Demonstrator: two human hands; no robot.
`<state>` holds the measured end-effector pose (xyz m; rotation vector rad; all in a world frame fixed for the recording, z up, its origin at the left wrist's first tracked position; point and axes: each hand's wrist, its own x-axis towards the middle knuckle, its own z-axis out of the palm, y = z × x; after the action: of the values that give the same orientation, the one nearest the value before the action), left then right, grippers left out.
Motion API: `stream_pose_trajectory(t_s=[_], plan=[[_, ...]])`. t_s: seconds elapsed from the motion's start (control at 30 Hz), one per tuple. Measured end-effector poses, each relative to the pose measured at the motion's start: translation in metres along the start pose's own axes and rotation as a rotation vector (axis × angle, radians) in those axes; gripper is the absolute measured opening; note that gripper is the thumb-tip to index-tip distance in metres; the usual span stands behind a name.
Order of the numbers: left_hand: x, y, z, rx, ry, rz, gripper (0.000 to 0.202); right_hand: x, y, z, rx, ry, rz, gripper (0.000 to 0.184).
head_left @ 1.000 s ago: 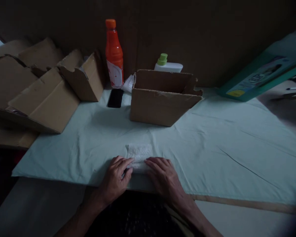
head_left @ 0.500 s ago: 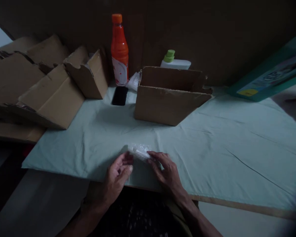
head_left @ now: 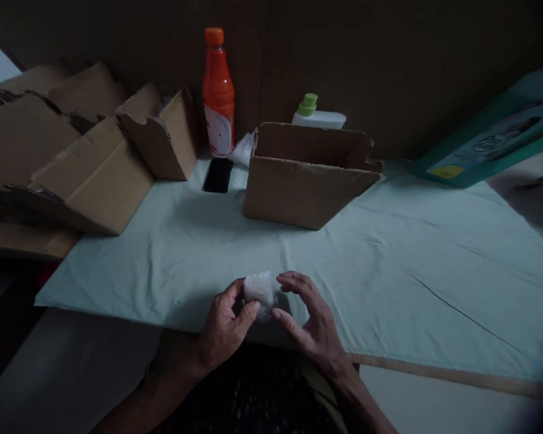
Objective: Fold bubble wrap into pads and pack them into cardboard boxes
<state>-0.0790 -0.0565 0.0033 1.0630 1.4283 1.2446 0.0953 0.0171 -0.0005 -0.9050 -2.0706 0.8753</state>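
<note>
A small bundle of bubble wrap (head_left: 259, 290) is held just above the near edge of the cloth-covered table. My left hand (head_left: 228, 319) pinches it from the left, with the thumb on its near face. Whatever the wrap may contain is hidden. On the other side, my right hand (head_left: 310, 319) is open, its thumb and fingers apart. Its thumb tip is close to the wrap; whether it touches I cannot tell.
An open cardboard box (head_left: 289, 193) stands beyond my hands. Behind it are a white bottle with a green cap (head_left: 319, 117), a red-orange bottle (head_left: 218, 96) and a black phone (head_left: 218, 175). More cardboard boxes (head_left: 104, 175) stand left; a large green container (head_left: 484, 144) leans right.
The bubble wrap has turned more upright and passed from my right hand's grip into my left. My right hand has let go and spread its fingers.
</note>
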Motion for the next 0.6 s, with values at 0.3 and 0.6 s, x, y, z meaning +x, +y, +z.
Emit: stream_pose_trajectory(t_s=[0.3,0.6], plan=[[0.006,0.007,0.006,0.032,-0.192,-0.042,0.025,0.019,-0.006,-0.009,0.138,0.049,-0.017,0.007],[0.009,-0.005,0.006,0.163,-0.309,-0.077,0.021,0.006,0.012,-0.037,0.124,-0.262,0.220,0.043]])
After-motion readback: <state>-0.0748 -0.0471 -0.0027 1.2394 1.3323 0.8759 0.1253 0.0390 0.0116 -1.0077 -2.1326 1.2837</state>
